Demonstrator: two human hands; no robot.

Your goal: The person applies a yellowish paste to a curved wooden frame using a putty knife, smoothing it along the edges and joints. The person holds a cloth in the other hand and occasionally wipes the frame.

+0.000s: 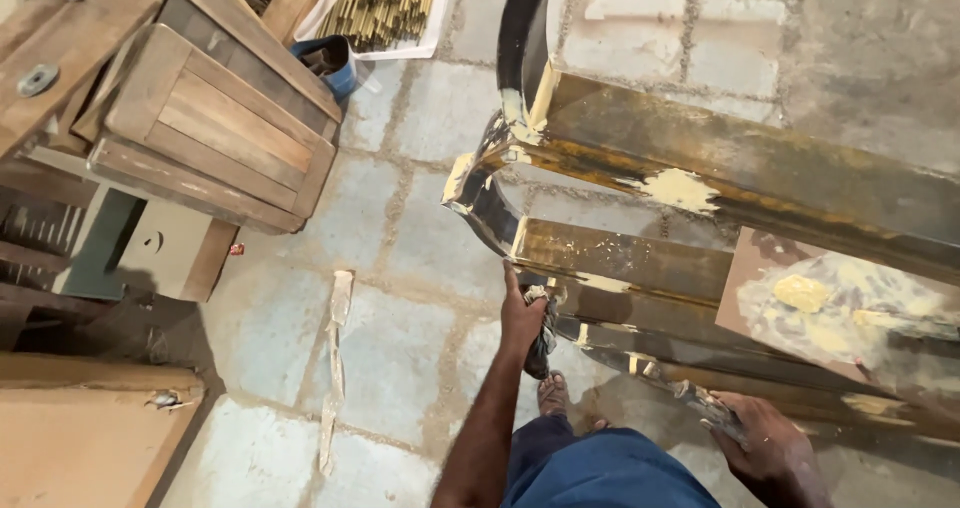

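Two hands work the dark wooden furniture frame [640,258]: the left hand [522,318] clamps a rag [542,333] against it; the right hand [765,443] grips what looks like a putty knife [705,403], best held flat, strokes light

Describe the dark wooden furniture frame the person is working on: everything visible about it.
The wooden frame is dark, glossy brown, with stepped rails and a curved end piece rising toward the top edge. Pale yellow filler patches dot it. It lies tilted over the stone floor. The left hand presses a cloth against a rail; the right hand holds a putty knife against its lower edge.
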